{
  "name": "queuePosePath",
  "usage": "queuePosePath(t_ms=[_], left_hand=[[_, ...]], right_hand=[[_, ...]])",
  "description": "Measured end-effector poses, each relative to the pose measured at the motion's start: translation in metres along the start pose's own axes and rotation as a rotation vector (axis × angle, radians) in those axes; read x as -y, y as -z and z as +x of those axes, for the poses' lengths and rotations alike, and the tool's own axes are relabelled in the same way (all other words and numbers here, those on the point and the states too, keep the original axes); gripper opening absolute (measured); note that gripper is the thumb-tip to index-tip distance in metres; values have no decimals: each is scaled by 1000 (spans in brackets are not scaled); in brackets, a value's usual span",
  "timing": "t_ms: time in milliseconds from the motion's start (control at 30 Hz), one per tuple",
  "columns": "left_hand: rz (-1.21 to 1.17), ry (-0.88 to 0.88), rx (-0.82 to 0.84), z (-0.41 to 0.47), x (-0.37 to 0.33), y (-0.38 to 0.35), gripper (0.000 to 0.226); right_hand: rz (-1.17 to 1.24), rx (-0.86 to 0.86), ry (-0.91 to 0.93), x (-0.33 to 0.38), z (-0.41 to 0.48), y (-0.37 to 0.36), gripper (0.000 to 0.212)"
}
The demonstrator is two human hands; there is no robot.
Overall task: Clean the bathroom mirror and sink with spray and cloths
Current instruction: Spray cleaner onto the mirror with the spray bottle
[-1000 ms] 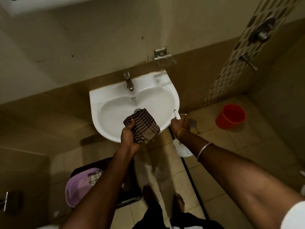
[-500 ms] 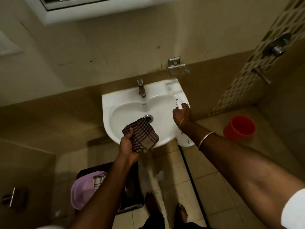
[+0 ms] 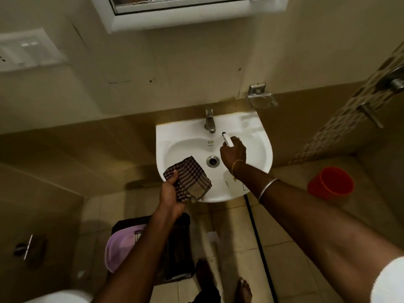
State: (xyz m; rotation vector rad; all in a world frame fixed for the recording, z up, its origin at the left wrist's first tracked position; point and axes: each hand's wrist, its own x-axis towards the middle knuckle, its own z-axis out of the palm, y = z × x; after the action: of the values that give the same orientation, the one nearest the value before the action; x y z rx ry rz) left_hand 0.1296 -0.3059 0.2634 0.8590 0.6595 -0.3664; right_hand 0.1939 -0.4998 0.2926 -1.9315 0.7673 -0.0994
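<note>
- The right hand [image 3: 233, 154], at the sink's outer right edge a second ago and on the right rim half a second ago, has moved in over the bowl of the white sink [image 3: 263, 147], just right of the tap [image 3: 209, 122].
- Its fingers are wrapped round the neck of the white spray bottle [image 3: 227, 142], one finger lying forward beside the spray head.
- The left hand [image 3: 171, 193] has kept its place at the front left rim, thumb on top and fingers curled under the checked cloth [image 3: 192, 179], which hangs partly over the bowl, left of the drain [image 3: 212, 160].
- The view has tipped upward since the earlier frames: the white-framed mirror cabinet [image 3: 175, 20] now spans the top, and a switch plate [image 3: 30, 51] shows on the wall at left.
- The bottle's dark-tipped nozzle points away from the person, toward the back wall and slightly left, ending just short of the tap.
- Seen from above, its long axis runs from that nozzle back to the pale body showing under the wrist near the front rim; how steeply it tilts cannot be told.
- A metal soap holder [image 3: 261, 99] sits on the wall above the sink's right corner; a red bucket [image 3: 330, 181] stands on the floor tiles to the right, a purple basin [image 3: 118, 248] lower left.
</note>
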Motion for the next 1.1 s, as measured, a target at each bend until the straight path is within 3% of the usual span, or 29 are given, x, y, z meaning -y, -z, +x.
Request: queuePosePath(t_ms=[333,600,833,967,1100], left_hand=[[20,15,12,3,-14,8,41],[21,46,33,7,-17,3,33],[37,46,24,12,-16,5,40],[25,49,57,11,-19,3,32],[17,49,63,14,-20,1,29]], right_hand=[[2,-8,-34,13,-11,-16,22],[139,2,-66,11,-20,-17,21],[48,-24,-77,19,-21,-8,18],[5,-51,-108,21,-23,-1,34],[-29,-43,-121,18,-29,2,30]])
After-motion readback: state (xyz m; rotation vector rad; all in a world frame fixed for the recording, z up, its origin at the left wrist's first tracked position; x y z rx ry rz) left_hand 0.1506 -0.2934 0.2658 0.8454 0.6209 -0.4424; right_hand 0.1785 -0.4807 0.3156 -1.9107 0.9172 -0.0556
